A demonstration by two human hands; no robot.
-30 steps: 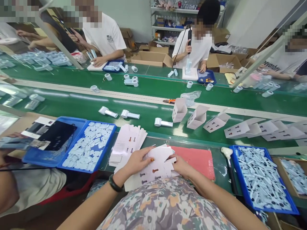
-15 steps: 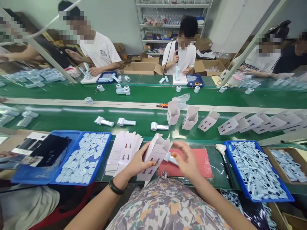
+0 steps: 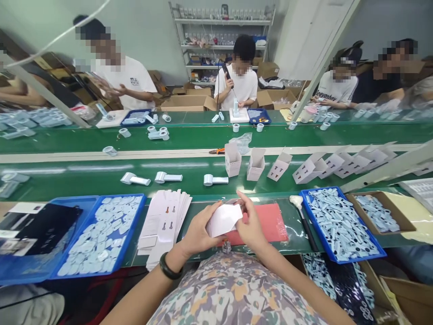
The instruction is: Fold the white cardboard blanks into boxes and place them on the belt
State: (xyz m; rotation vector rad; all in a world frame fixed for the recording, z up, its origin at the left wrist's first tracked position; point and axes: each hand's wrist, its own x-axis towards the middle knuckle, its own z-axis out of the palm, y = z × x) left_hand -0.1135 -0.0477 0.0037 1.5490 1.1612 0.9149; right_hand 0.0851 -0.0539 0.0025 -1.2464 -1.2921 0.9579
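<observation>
A small white carton box is tilted in front of me above a red mat, a blank white face toward me. My left hand wraps round its left side, thumb along the lower edge. At the right edge, my right hand grips the box by its flap, its thumb against the white card and index finger raised behind. To the left lies a fanned stack of flat printed cartons. Beyond the mat, a light-blue handheld device rests on the green belt.
Open boxes stand in a row on the belt. Blue trays of pale parts flank me, one on the left and one on the right. Beside the right tray lies a white-headed mallet. Several co-workers sit across the belt.
The box has been turned so a blank face points toward me, and my right hand has come onto it. The light-blue piece under that hand on the mat is out of sight. My view shifted right.
</observation>
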